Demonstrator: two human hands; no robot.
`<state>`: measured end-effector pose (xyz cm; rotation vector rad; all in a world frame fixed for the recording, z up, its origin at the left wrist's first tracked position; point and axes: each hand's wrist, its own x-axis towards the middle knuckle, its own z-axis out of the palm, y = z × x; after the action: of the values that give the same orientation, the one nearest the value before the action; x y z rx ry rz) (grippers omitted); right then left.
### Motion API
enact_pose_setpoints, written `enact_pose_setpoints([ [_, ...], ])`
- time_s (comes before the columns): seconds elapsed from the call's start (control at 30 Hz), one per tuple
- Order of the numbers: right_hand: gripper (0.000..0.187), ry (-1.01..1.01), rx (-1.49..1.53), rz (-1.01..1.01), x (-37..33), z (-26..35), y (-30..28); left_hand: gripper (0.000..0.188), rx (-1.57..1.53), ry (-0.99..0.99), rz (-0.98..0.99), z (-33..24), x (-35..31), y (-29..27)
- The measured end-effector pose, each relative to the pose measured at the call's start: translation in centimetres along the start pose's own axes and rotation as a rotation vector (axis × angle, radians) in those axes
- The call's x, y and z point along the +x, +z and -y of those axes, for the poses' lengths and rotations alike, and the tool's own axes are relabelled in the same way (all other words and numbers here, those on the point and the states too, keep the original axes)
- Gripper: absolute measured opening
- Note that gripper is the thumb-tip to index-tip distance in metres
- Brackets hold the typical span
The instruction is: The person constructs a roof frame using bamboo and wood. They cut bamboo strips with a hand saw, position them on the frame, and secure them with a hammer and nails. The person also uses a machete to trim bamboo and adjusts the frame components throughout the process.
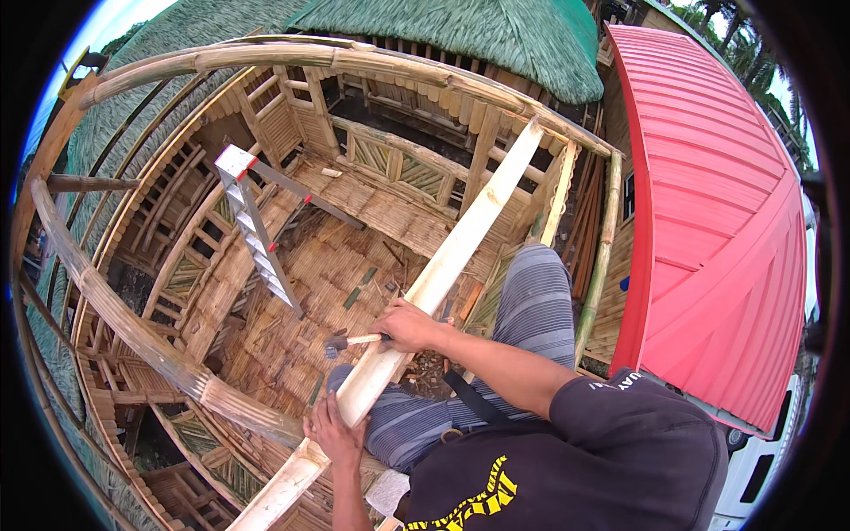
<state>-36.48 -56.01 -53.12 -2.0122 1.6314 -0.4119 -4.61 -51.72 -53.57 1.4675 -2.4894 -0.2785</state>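
Note:
A long, pale length of split bamboo (478, 226), hollow side up, slants from the lower left to the upper right across my lap. My left hand (336, 434) grips its near part, fingers over the edge. Farther up, my right hand (409, 326) is closed round the dark end of a hammer (361, 339) and rests against the bamboo. The hammer's head points left, beyond the bamboo's edge. My legs in striped grey trousers (536, 301) straddle the piece.
Bamboo poles (142, 319) curve round the roof frame at the left and top. Below, a stepladder (257, 221) stands on a slatted floor (283, 354) strewn with offcuts. Bamboo benches line the walls. A red metal roof (717, 212) lies to the right, thatched roofs (478, 35) behind.

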Motion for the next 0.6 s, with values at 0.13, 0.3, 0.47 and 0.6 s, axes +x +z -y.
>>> enact_pose_setpoints([
  [0.13, 0.031, 0.113, -0.013, 0.031, 0.5, 0.3, -3.2, 0.094, 0.059, -0.011, -0.034, -1.1, 2.5, 1.1],
  [0.3, 0.028, 0.282, -0.022, -0.136, -2.8, 0.2, -11.8, 0.090, 0.083, -0.038, -0.065, -2.6, 3.9, 1.5],
  [0.47, 0.041, 0.385, 0.771, -0.596, -6.4, -9.9, -24.9, 0.089, 0.239, -0.116, -0.013, -4.6, 4.6, 1.8],
  [0.6, 0.017, 0.726, 0.476, -0.889, -7.4, -25.3, -31.1, 0.091, 0.210, -0.060, -0.058, -4.3, 4.6, 2.9],
])
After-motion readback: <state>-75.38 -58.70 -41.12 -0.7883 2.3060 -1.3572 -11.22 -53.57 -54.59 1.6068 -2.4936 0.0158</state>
